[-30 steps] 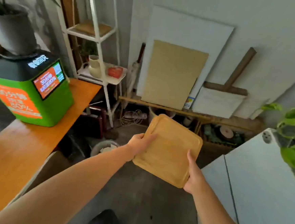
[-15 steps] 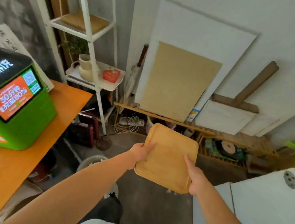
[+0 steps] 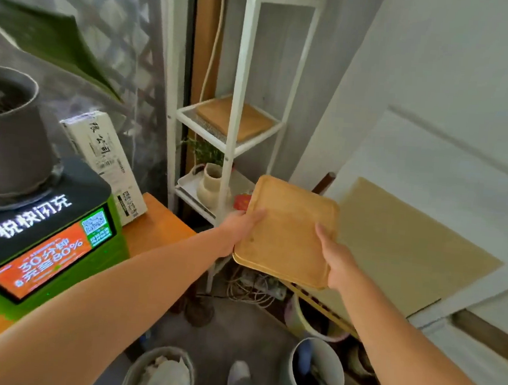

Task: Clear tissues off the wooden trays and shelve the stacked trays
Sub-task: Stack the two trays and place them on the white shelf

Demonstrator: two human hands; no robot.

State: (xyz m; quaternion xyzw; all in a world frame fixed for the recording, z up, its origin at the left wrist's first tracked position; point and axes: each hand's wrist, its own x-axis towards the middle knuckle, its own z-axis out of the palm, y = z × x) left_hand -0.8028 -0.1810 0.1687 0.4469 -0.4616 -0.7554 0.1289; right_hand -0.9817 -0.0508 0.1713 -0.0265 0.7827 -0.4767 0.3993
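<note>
The left hand (image 3: 237, 230) and right hand (image 3: 334, 256) each clasp an edge of the stacked wooden trays (image 3: 286, 231), held tilted in the air in front of the white shelf rack (image 3: 238, 100). No tissue shows on top, so clearing looks done; shelving remains. The rack's middle shelf already carries a wooden board (image 3: 234, 118), the lower one a cream vase (image 3: 210, 186). On the floor, a grey bin (image 3: 161, 373) holds crumpled white tissue, a second bucket (image 3: 314, 370) dark contents.
</note>
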